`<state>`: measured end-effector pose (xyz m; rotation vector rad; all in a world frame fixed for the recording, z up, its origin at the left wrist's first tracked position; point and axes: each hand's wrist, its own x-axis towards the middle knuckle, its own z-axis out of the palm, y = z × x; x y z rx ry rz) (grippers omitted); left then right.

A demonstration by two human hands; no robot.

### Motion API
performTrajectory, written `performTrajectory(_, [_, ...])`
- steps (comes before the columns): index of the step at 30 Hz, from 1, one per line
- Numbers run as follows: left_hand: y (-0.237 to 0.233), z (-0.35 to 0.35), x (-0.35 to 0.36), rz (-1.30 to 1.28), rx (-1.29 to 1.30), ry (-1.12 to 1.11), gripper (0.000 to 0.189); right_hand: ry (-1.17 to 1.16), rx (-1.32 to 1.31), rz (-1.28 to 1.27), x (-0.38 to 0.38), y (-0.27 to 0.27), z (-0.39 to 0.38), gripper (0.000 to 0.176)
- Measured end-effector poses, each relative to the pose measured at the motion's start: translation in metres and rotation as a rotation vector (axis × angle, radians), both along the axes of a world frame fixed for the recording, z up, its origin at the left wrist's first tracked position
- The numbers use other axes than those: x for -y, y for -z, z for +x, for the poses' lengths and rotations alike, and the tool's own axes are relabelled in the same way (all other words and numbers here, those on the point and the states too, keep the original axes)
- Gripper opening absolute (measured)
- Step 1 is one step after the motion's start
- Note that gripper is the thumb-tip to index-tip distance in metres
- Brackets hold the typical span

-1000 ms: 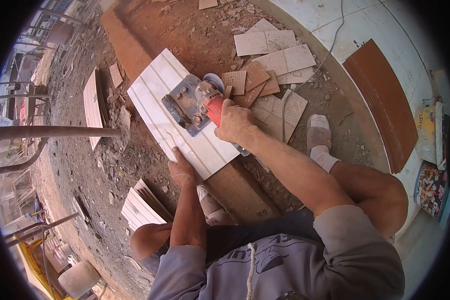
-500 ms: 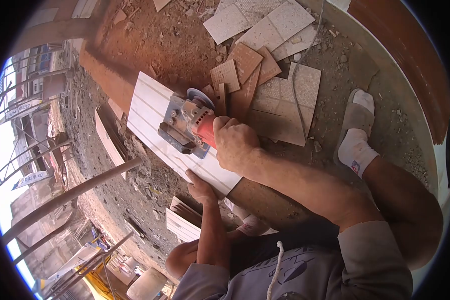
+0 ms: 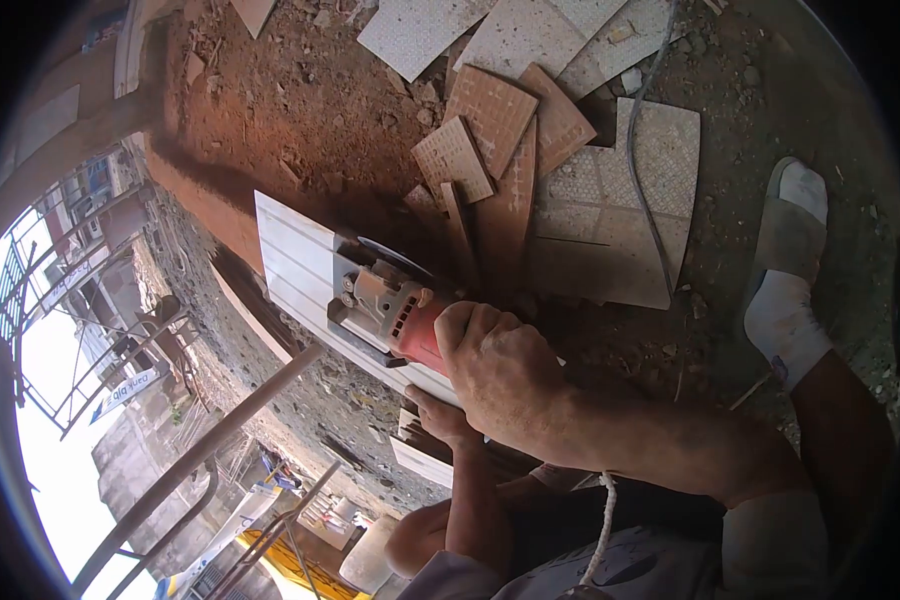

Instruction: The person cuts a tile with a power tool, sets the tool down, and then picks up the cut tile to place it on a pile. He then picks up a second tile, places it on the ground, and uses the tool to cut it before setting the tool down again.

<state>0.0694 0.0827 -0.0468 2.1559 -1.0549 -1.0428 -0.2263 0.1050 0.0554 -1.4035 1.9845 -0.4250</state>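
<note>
My right hand (image 3: 500, 365) is wrapped round the red body of a power saw (image 3: 385, 308). The saw's base rests on a white striped tile (image 3: 295, 255), and its round blade (image 3: 395, 256) shows at the tile's upper edge. Under the tile's lower edge is my left hand (image 3: 440, 415), its fingers against the tile near the saw; the fingertips are partly hidden.
Brown tile pieces (image 3: 492, 110) and pale textured tiles (image 3: 620, 215) lie on the dirt beyond the saw, with a grey cable (image 3: 635, 150) across them. More tiles (image 3: 420, 460) stand below my left hand. A metal pole (image 3: 210, 440) slants at the left.
The view has shifted and tilted. The saw sits closer to the tile's upper edge, covering more of the right part. My right hand has moved with it, nearer my left hand.
</note>
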Motion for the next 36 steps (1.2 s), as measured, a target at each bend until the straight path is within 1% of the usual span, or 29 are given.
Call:
performTrajectory(2, [-0.003,-0.005,0.0,-0.024,-0.039,0.015,0.082,0.036,0.036,-0.02,-0.001,0.004,0.002,0.064])
performTrajectory(3, [-0.022,-0.042,0.001,0.015,0.115,-0.023,0.082,0.066,0.065,-0.044,-0.003,0.005,0.002,0.064])
performTrajectory(4, [-0.032,-0.062,0.0,0.054,0.269,-0.06,0.082,0.069,0.07,-0.04,-0.004,0.005,0.002,0.064])
performTrajectory(5, [-0.032,-0.063,-0.001,0.056,0.272,-0.057,0.082,0.086,0.147,-0.049,-0.004,0.005,0.0,0.063])
performTrajectory(6, [-0.03,-0.063,-0.002,0.02,0.248,-0.037,0.082,0.105,0.221,-0.061,-0.005,0.006,-0.003,0.062])
performTrajectory(8, [-0.018,-0.043,0.001,-0.018,0.226,-0.01,0.082,0.128,0.271,-0.088,-0.006,0.008,-0.007,0.062])
performTrajectory(9, [-0.002,-0.01,0.003,-0.013,0.078,-0.007,0.082,0.142,0.322,-0.112,-0.008,0.008,-0.008,0.062])
performTrajectory(10, [0.0,-0.002,0.002,-0.011,0.004,-0.005,0.082,0.142,0.325,-0.111,-0.008,0.009,-0.008,0.062])
performTrajectory(11, [0.002,0.007,0.002,-0.007,-0.071,-0.005,0.082,0.146,0.427,-0.058,-0.006,0.011,-0.009,0.063])
performTrajectory(12, [0.001,0.008,0.002,0.008,-0.042,0.028,0.083,0.153,0.529,-0.005,-0.006,0.012,-0.01,0.064])
performTrajectory(14, [0.003,0.009,0.003,0.017,-0.019,0.063,0.084,0.165,0.577,0.009,-0.005,0.014,-0.014,0.065])
performTrajectory(15, [0.006,0.011,0.003,-0.066,0.169,0.231,0.084,0.172,0.629,0.026,-0.005,0.015,-0.015,0.066])
performTrajectory(17, [0.008,0.019,0.002,-0.15,0.363,0.398,0.084,0.168,0.654,0.037,-0.005,0.016,-0.017,0.066])
performTrajectory(18, [0.002,0.008,0.002,-0.061,0.148,0.203,0.082,0.166,0.678,0.049,-0.005,0.016,-0.017,0.065])
performTrajectory(20, [-0.008,-0.009,0.001,0.027,-0.063,0.007,0.081,0.156,0.68,0.059,-0.004,0.014,-0.019,0.065])
performTrajectory(24, [-0.018,-0.033,-0.003,0.02,-0.059,0.02,0.081,0.139,0.663,0.089,-0.003,0.013,-0.019,0.065])
performTrajectory(26, [-0.028,-0.056,-0.005,0.023,-0.069,0.039,0.082,0.14,0.664,0.077,-0.005,0.014,-0.02,0.064])
performTrajectory(27, [-0.039,-0.077,-0.006,0.023,0.02,0.025,0.084,0.13,0.659,0.063,-0.005,0.015,-0.021,0.064])
performTrajectory(29, [-0.041,-0.083,-0.003,0.016,0.109,0.01,0.085,0.132,0.658,0.055,-0.006,0.016,-0.019,0.063])
performTrajectory(32, [-0.036,-0.069,-0.001,0.091,0.114,-0.017,0.085,0.11,0.658,0.058,-0.008,0.018,-0.021,0.062])
performTrajectory(34, [-0.038,-0.078,-0.001,0.119,0.171,-0.172,0.088,0.087,0.664,0.057,-0.009,0.02,-0.02,0.061])
performTrajectory(35, [-0.036,-0.072,0.001,0.114,0.176,-0.17,0.088,0.095,0.658,0.053,-0.009,0.021,-0.019,0.061])
performTrajectory(36, [-0.032,-0.061,0.004,0.14,0.133,-0.217,0.082,0.104,0.652,0.048,-0.01,0.021,-0.018,0.061])
